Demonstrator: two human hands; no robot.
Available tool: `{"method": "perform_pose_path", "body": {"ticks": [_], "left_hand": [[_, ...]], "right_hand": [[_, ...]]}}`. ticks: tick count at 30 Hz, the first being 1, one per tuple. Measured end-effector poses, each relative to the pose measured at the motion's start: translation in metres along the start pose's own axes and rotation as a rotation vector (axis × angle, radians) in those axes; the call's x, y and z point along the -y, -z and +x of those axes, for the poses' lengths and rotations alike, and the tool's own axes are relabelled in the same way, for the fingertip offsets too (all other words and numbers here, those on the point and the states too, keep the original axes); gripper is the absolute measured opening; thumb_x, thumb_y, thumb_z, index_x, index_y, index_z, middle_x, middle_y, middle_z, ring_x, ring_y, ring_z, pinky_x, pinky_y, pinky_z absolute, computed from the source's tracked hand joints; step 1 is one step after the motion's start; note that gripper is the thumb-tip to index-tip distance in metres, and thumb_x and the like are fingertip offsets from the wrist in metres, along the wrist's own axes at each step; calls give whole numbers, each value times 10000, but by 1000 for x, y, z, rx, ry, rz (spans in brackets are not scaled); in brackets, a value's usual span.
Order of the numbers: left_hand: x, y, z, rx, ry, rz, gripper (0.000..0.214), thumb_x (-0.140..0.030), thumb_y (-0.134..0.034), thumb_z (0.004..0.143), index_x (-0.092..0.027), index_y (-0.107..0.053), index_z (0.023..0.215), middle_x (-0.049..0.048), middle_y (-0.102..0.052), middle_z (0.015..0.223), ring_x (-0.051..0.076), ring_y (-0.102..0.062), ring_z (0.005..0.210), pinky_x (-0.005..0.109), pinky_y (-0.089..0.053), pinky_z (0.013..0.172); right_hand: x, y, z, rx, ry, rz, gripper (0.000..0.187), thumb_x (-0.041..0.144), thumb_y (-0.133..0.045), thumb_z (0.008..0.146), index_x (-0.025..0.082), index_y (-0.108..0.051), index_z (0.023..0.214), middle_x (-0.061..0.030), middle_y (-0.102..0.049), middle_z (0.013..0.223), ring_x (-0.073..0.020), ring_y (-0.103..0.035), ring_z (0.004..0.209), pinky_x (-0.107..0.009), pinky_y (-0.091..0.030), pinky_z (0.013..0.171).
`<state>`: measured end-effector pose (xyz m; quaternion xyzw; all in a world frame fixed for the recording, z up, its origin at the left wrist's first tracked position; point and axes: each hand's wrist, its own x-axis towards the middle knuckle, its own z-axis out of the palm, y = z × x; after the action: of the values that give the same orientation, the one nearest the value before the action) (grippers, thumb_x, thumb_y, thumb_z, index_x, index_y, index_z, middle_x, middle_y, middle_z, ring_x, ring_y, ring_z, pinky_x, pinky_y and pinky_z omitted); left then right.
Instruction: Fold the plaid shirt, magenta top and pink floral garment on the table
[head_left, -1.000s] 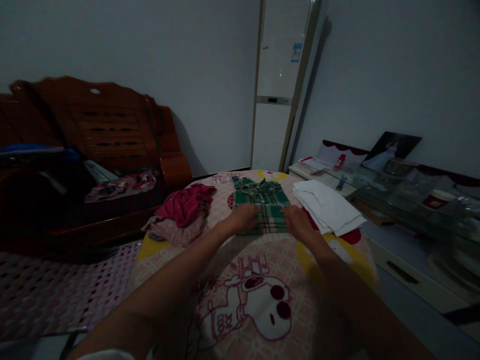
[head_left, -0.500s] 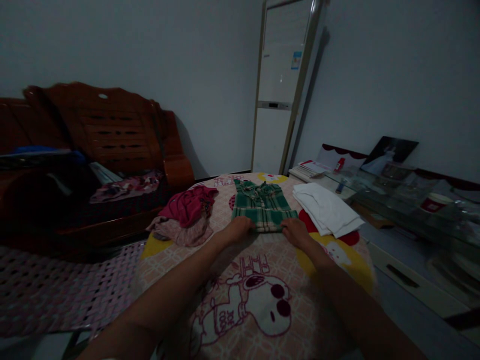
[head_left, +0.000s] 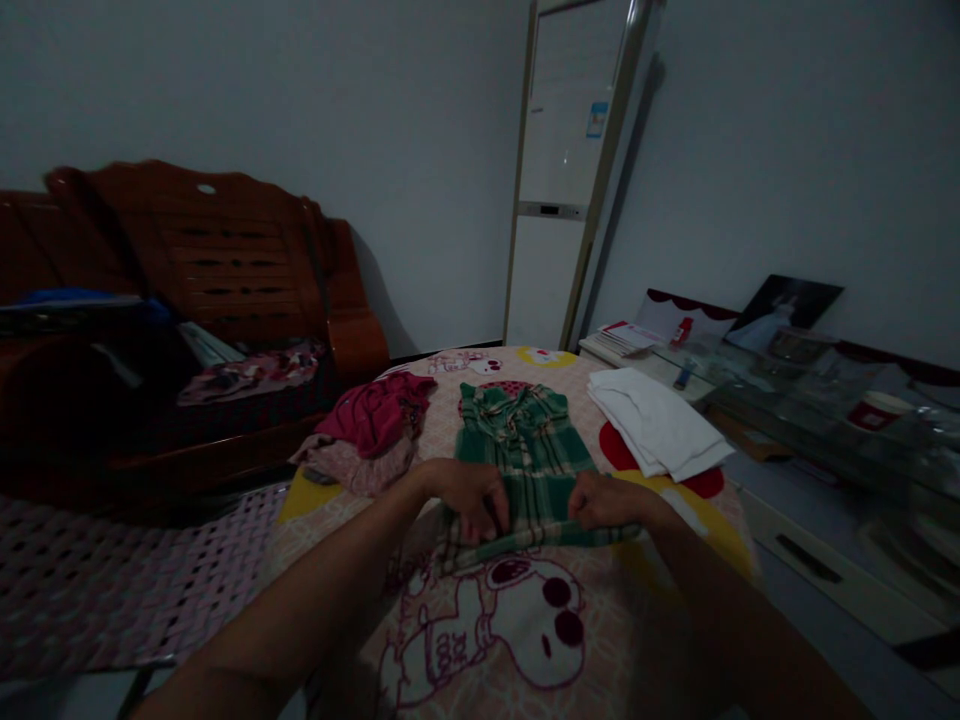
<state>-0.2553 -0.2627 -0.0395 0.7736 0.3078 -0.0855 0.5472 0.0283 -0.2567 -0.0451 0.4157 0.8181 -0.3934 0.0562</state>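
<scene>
A green plaid shirt (head_left: pixel 525 450) lies flat on a table covered with a pink cartoon-print cloth (head_left: pixel 480 620). My left hand (head_left: pixel 469 495) is closed on the shirt's near edge at the left. My right hand (head_left: pixel 604 502) is closed on the same edge at the right. The near edge is lifted and drawn toward me between both hands. The room is dim, so the fingers show only roughly.
A heap of red and pink clothes (head_left: pixel 371 425) lies left of the shirt. A folded white garment (head_left: pixel 656 420) lies to its right. A wooden bench (head_left: pixel 187 300) stands at the left, a tall white air conditioner (head_left: pixel 559 180) at the back, a glass-topped cabinet (head_left: pixel 817 400) at the right.
Both hands have gripped the shirt's near edge and pulled it toward me. The shirt has slid nearer across the cloth.
</scene>
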Motion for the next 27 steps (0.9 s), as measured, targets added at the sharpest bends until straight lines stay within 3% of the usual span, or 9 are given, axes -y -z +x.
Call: {"method": "perform_pose_path", "body": {"ticks": [3, 7, 10, 13, 17, 19, 21, 24, 27], "left_hand": [[6, 26, 8, -243, -28, -61, 266, -304, -675, 793, -135, -733, 990, 48, -736, 774, 187, -689, 708, 273, -556, 654], [16, 70, 29, -858, 78, 252, 245, -203, -571, 831, -130, -737, 995, 56, -758, 867, 186, -691, 807, 278, -542, 771], [25, 92, 52, -1106, 167, 474, 283, -135, -542, 832, -160, -747, 1025, 66, -759, 1011, 210, -674, 956, 311, -507, 898], [33, 107, 75, -1152, 199, 561, 309, -128, -514, 863, -157, -723, 1090, 91, -735, 1108, 223, -650, 1045, 338, -478, 964], [41, 122, 97, -1107, 272, 620, 266, -192, -498, 917, -130, -698, 1081, 121, -714, 1115, 232, -635, 1064, 336, -467, 962], [46, 126, 104, -1088, 300, 615, 258, -261, -521, 931, -130, -691, 1073, 127, -709, 1097, 242, -633, 1057, 333, -474, 939], [51, 125, 109, -1084, 306, 599, 270, -319, -564, 920, -139, -685, 1082, 125, -696, 1105, 250, -629, 1059, 336, -483, 920], [59, 120, 114, -1102, 286, 591, 291, -328, -589, 908, -153, -678, 1123, 123, -667, 1158, 250, -615, 1084, 345, -486, 928], [64, 120, 117, -1109, 258, 581, 284, -261, -537, 930, -160, -687, 1149, 119, -667, 1174, 236, -609, 1106, 340, -479, 963]], "right_hand": [[2, 15, 0, 43, -13, 176, 149, 285, -675, 707, 144, -718, 733, 17, -638, 581, -102, -542, 507, -201, -410, 494], [-3, 35, 20, -298, -30, 299, 203, 316, -615, 802, 156, -644, 680, -13, -638, 563, -115, -562, 472, -218, -445, 466], [-10, 46, 45, -427, -32, 370, 188, 284, -619, 819, 155, -637, 683, -23, -650, 580, -121, -587, 490, -214, -464, 467], [-13, 58, 73, -480, -54, 421, 174, 254, -632, 825, 150, -637, 686, -25, -656, 587, -121, -598, 499, -206, -474, 459], [-12, 77, 113, -568, -120, 461, 110, 167, -610, 827, 151, -630, 720, -9, -642, 578, -116, -579, 456, -211, -464, 428], [-13, 85, 134, -621, -157, 501, 64, 137, -592, 825, 147, -654, 818, 7, -628, 572, -124, -576, 446, -220, -462, 423], [-17, 88, 153, -689, -159, 512, 151, 145, -574, 833, 148, -678, 942, 9, -641, 605, -128, -580, 461, -223, -465, 435], [-30, 82, 176, -836, -95, 387, 227, 212, -560, 860, 159, -701, 1030, -28, -708, 746, -147, -633, 573, -243, -510, 534], [-46, 70, 188, -954, -13, 161, 236, 240, -587, 860, 163, -723, 1036, -71, -745, 901, -192, -686, 800, -292, -540, 751]]}}
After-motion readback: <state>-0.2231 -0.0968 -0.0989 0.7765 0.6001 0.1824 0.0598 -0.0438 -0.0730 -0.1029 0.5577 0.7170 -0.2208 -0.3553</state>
